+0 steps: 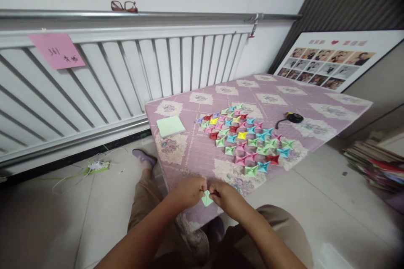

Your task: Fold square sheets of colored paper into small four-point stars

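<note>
So you were sitting at the corner of the surface (194,157), the one with the purple flowery cover, and your trousers (280,231) showed at the near edge. Your left hand (193,189) and right hand (226,196) were almost knuckle to knuckle, with the fingers of both clamped on one small piece of green paper (207,199). That piece was right between your hands, just above the near corner, its lower point sticking out below your thumbs.

A bit past your hands sat a whole crowd of folded paper pieces (242,135) in slanting rows: green, blue, pink, red, yellow and a few purplish ones, all with pointy corners. Left of those you had a stack of pale green paper (171,126) lying flat near the edge, and off to the right was a black tape measure (294,117), with a strap trailing toward the rows.

Down on the floor to your left were your purple shoe (147,158) and a green-and-white power strip (99,167). Farther back, a pink note (57,51) hung on the white radiator (176,65), glasses (124,6) rested on the pipe (189,17) above, and a photo board (331,61) leaned beyond the surface's far end.
</note>
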Available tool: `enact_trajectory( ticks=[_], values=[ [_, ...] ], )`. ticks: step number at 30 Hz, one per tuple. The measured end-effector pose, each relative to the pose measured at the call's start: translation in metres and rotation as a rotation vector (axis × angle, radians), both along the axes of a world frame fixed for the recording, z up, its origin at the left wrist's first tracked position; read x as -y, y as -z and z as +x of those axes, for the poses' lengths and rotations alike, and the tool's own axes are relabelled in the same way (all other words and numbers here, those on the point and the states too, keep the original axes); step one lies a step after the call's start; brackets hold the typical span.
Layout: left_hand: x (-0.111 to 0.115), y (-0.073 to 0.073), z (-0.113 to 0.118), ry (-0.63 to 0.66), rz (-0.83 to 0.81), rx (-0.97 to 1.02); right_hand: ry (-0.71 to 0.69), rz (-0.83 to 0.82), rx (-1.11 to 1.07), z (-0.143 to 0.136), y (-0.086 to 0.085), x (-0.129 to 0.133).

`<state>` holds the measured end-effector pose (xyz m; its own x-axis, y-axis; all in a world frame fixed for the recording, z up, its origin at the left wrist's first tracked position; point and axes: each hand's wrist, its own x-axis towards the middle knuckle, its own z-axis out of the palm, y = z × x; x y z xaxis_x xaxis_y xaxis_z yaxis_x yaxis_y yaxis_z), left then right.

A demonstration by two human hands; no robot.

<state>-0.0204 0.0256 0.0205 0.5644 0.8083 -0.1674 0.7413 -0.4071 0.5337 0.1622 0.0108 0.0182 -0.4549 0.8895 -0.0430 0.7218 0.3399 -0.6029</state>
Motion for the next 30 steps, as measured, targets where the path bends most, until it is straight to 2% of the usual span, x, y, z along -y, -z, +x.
enact_trajectory(
  ticks=[5, 17, 23, 27, 30],
  values=[
    [-0.002, -0.001, -0.001, 0.027, -0.005, -0.026, -0.019, 0.031, 0.024, -0.002, -0.001, 0.002],
    [0.001, 0.008, -0.002, 0.067, 0.036, -0.061, -0.043, 0.126, 0.102, 0.001, 0.016, 0.006],
    [0.01, 0.011, -0.003, 0.079, 0.121, -0.099, -0.112, 0.393, 0.222, 0.0, 0.026, 0.014],
    [0.016, 0.018, -0.004, 0.093, 0.217, -0.153, -0.13, 0.576, 0.248, 0.001, 0.03, 0.018],
    [0.019, 0.024, -0.005, 0.108, 0.236, -0.175, -0.135, 0.645, 0.255, 0.002, 0.029, 0.021]
  ],
)
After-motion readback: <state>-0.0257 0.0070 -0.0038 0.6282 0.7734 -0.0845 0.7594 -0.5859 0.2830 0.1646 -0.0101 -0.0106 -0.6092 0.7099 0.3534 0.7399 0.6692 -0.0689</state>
